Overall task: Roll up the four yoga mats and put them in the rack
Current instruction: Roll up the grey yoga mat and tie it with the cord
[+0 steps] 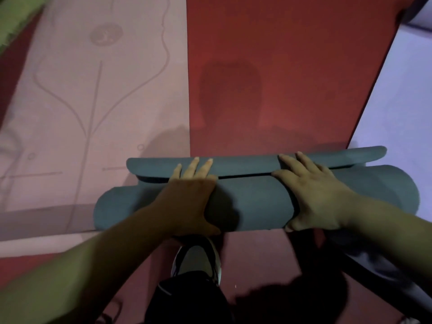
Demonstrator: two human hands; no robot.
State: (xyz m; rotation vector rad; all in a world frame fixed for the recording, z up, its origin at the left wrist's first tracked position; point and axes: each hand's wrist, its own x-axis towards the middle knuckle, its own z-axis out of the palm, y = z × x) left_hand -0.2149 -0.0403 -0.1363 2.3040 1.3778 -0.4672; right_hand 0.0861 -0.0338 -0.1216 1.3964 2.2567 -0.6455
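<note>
Head view: the teal mat (254, 202) lies on the red floor (268, 66) just ahead of a shoe (196, 260). It is nearly all rolled, with a short flap loose at the far side. It looks soft, springy and light, and likely to unroll if released. Best held wide, either side of the middle.

The left hand (187, 197) and right hand (313, 197) press on the roll, fingers (195, 164) nearly straight and spread, tips on the flap. The thumbs hook the near side. A pink mat (93, 101) lies flat to the left.

Both hands palm-down, side by side, arms stretched forward.
The left hand (189, 195) and right hand (315, 195) press flat on the rolled teal yoga mat (252, 202), fingers straight and slightly spread toward its far side, thumbs on its near side. Bare forearms enter from the lower corners.
</note>
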